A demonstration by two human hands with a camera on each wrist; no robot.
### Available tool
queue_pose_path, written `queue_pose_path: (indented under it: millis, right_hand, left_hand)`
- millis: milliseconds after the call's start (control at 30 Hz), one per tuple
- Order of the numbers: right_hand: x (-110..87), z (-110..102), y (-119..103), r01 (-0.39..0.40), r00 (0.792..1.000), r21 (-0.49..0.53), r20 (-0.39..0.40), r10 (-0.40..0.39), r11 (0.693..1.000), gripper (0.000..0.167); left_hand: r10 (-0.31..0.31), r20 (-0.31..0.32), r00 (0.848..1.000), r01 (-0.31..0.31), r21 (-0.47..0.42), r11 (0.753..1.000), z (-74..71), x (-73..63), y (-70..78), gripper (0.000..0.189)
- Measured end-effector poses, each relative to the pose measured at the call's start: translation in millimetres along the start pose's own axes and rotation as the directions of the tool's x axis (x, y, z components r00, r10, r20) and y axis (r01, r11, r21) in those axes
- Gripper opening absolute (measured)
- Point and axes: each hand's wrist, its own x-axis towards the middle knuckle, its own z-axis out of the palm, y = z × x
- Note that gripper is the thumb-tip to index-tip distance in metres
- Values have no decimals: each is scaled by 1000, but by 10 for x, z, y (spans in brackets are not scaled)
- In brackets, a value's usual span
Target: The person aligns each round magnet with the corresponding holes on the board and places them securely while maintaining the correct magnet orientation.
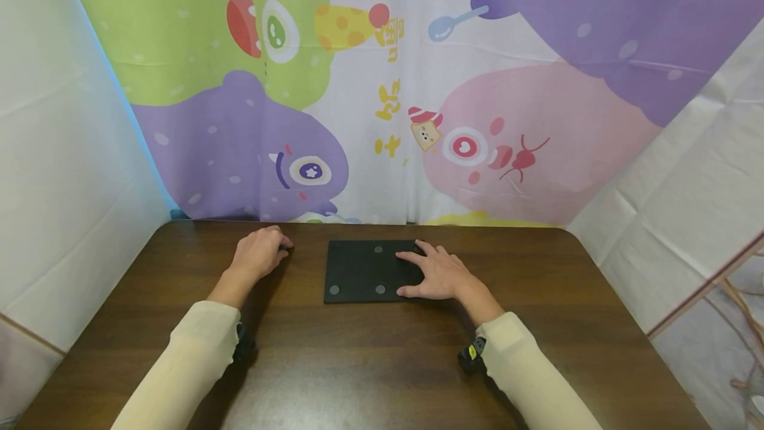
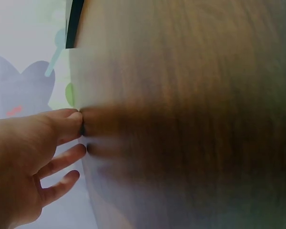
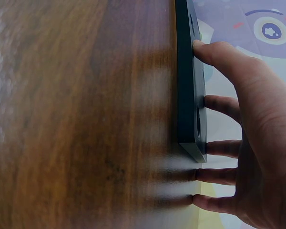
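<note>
A flat black rectangular board (image 1: 358, 271) lies on the table, with several round grey discs on its top face. My right hand (image 1: 440, 273) spreads over the board's right end, fingers fairly straight. In the right wrist view the thumb (image 3: 205, 51) rests on the board (image 3: 186, 95) by its near edge, two fingertips touch its top, and the other two reach the table beyond its end. Left of the board, my left hand (image 1: 258, 255) is low over the table. Its thumb and forefinger pinch a small dark piece (image 2: 82, 129), mostly hidden by the fingertips.
The brown wooden table (image 1: 346, 363) has rounded far corners. A printed cartoon curtain (image 1: 370, 191) hangs right behind its far edge, and white sheets (image 1: 674, 217) stand at both sides. Dark wrist cameras (image 1: 471, 356) sit on both wrists.
</note>
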Motion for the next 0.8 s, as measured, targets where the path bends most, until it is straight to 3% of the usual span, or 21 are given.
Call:
queue_pose_path:
  millis: [500, 800]
  right_hand:
    - [-1, 14, 19, -2, 1000, -1, 1, 2, 1000, 89]
    - [-9, -7, -25, -18, 1000, -4, 11, 18, 1000, 88]
  left_hand:
    - [-53, -10, 999, 53, -18, 998, -109, -27, 137, 14]
    - [-35, -10, 999, 35, 11, 999, -203, -77, 216, 13]
